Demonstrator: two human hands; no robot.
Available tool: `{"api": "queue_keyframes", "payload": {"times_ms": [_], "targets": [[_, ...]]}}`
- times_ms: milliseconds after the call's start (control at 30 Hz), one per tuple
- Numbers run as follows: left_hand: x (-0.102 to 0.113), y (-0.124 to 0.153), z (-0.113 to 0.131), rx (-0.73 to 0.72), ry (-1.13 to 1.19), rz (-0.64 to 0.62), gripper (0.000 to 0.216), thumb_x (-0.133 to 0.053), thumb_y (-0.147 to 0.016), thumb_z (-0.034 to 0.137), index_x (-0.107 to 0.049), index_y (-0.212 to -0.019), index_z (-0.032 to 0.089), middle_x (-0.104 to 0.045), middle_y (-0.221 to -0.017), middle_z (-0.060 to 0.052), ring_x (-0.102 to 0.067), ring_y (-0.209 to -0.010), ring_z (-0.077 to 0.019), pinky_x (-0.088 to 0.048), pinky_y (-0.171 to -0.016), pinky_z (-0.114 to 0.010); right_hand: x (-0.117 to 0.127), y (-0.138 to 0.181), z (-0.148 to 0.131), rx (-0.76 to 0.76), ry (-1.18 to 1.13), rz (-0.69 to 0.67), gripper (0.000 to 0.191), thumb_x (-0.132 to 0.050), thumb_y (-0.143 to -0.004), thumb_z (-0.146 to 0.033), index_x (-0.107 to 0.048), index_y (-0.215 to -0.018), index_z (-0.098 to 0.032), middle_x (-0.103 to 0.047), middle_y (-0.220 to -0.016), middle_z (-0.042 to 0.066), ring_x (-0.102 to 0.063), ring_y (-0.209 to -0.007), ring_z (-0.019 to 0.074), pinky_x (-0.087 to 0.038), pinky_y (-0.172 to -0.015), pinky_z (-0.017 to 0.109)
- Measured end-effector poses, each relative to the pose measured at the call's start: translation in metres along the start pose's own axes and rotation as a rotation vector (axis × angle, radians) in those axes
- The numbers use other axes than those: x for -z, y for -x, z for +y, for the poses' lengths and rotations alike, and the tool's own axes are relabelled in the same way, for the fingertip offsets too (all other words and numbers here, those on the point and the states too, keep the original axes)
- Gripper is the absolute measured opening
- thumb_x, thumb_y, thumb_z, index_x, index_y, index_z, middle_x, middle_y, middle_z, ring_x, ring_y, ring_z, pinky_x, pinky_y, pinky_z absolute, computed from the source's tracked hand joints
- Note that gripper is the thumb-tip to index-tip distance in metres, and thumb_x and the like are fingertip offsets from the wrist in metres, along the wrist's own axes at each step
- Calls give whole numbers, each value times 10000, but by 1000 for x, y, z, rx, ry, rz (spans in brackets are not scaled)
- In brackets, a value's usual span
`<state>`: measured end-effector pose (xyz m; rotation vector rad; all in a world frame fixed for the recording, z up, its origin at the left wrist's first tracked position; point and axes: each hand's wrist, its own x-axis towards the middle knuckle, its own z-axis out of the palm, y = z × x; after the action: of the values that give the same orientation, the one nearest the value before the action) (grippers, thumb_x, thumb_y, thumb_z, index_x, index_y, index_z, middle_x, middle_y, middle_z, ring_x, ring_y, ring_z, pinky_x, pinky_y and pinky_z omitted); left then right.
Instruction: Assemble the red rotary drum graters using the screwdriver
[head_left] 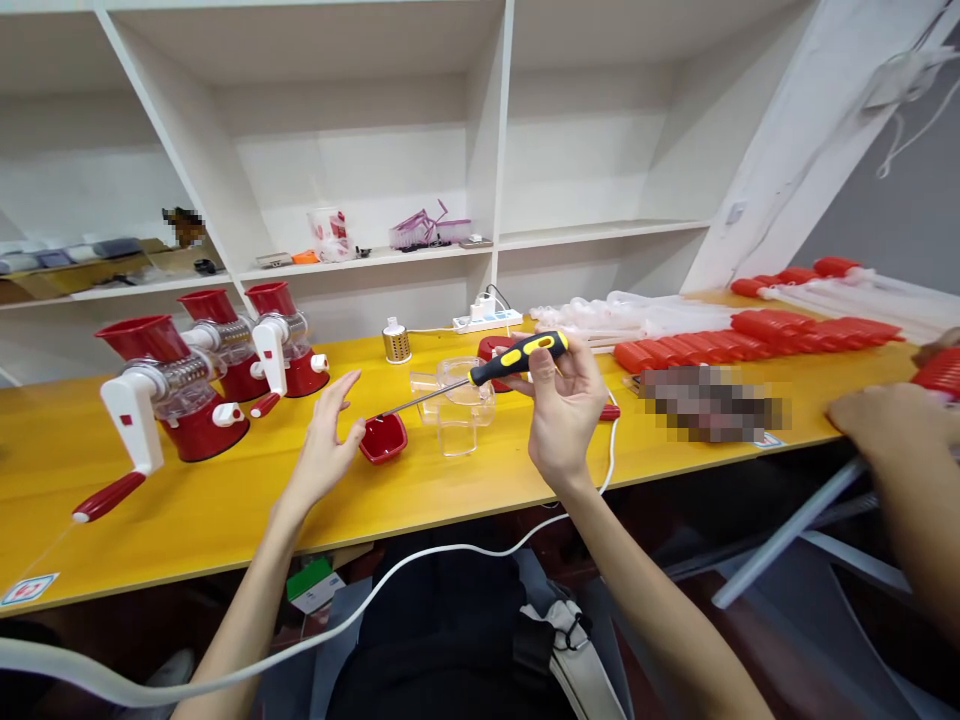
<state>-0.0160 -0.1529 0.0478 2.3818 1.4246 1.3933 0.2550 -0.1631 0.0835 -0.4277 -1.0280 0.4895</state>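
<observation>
In my right hand (562, 420) is a screwdriver (519, 358) with a black and yellow handle, its shaft slanting down to the left. My left hand (328, 435) is open, thumb apart from the fingers, close to the screwdriver's tip. Just beneath that tip sits a small red square cup-like part (384, 440) on the yellow table. A clear plastic housing (457, 440) stands behind the shaft. Partly covered by my right hand are a red round base (491, 347) and a red handle (610, 412).
Three red and white rotary graters (206, 400) stand at left. A metal grating drum (397, 342) and a power strip (487, 318) are at the back. Red-ended plastic parts (675, 348) line the right. A white cable (465, 548) crosses my lap. Another person's hand (870, 410) is at far right.
</observation>
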Motion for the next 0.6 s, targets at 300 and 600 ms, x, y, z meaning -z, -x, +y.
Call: {"api": "queue_keyframes", "payload": {"times_ms": [300,600], "targets": [[-5,7,6,122,149,-1,462,-567,-927,416,-519,-1335,203,-638,-1339,-132,-651,-1158,-248,-529,-1004,-444,-1,-5,-2,-32,-96,96,212,-729,-886,-368,-608,-964,-214,-746,-971,26,-741,-983,185,-676,-750,314],[-26,9,16,268,465,176,303,-676,-859,449,-612,-976,177,-755,-900,-76,-730,-773,-185,-588,-761,-324,0,-4,3,-82,-131,102,239,-746,-869,-387,-610,-957,-211,-745,-954,25,-749,-952,196,-678,-750,347]]}}
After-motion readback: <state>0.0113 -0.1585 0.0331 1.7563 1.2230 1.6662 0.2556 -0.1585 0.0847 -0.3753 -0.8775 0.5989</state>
